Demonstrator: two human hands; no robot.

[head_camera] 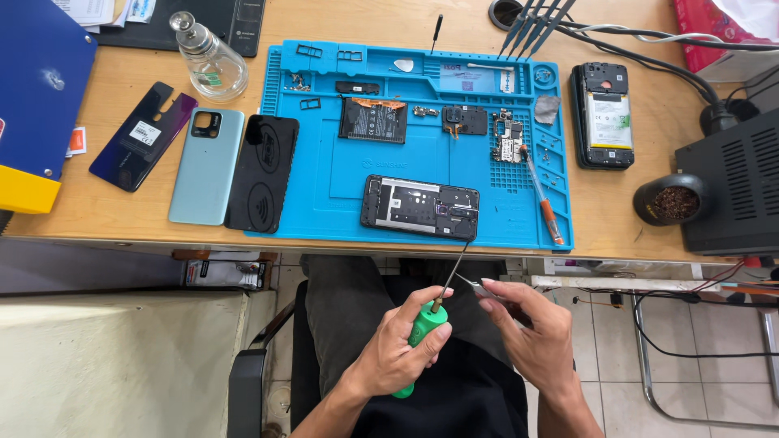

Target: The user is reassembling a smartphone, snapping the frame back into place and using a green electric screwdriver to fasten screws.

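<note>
My left hand [402, 345] grips a green-handled screwdriver [423, 328] over my lap, its thin shaft pointing up toward the desk edge. My right hand [531, 328] holds slim metal tweezers [475, 285] whose tips point at the screwdriver shaft. Just above, an opened phone [419, 206] with its back removed lies on the blue repair mat [324, 186]. A black battery [372, 120], a camera module [465, 120] and a small circuit board [508, 142] rest farther back on the mat.
Three phone back covers [205, 165] lie left of the mat near a glass bottle [209, 61]. An orange-tipped tool [542, 195] is on the mat's right side. Another open phone [603, 115], a brass-wool pot [672, 201] and a black box [734, 182] stand at right.
</note>
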